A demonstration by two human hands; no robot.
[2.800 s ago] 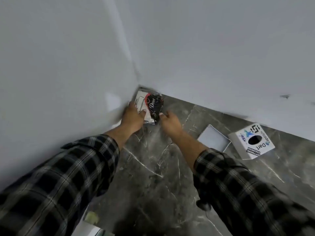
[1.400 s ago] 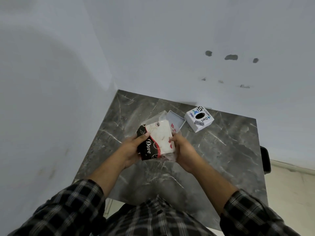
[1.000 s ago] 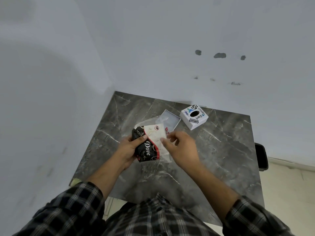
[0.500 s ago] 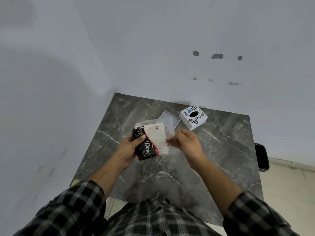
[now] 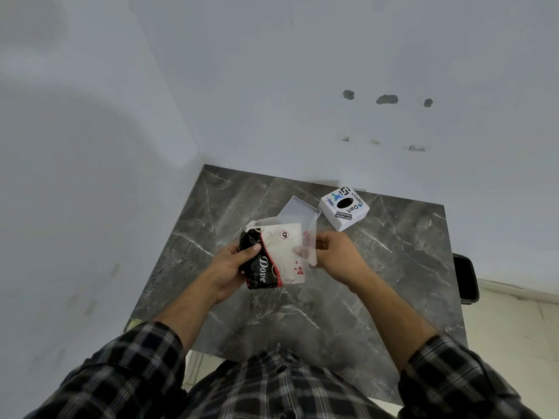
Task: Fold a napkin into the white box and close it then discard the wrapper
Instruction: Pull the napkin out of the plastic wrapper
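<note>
Wrapper [image 5: 273,257] of napkins sits in the air above the grey marbled surface [image 5: 378,267], black and red with "Dove" printed along it, its clear open end turned toward the right hand. The left hand [image 5: 230,267] closes around the printed end, thumb laid across the black part. The right hand [image 5: 335,255], which was a second ago open-fingered beside the pack, now pinches the clear flap at the pack's far-right edge and draws it outward. That suggests the mouth is being opened so a napkin can come out; none is free yet, so folding has not begun. Just beyond the wrapper, partly hidden by it, lies the shallow white tray [image 5: 298,211] of the box, empty and open. Beyond and right of the wrapper stands the printed white box lid [image 5: 344,212], apart from the tray.
</note>
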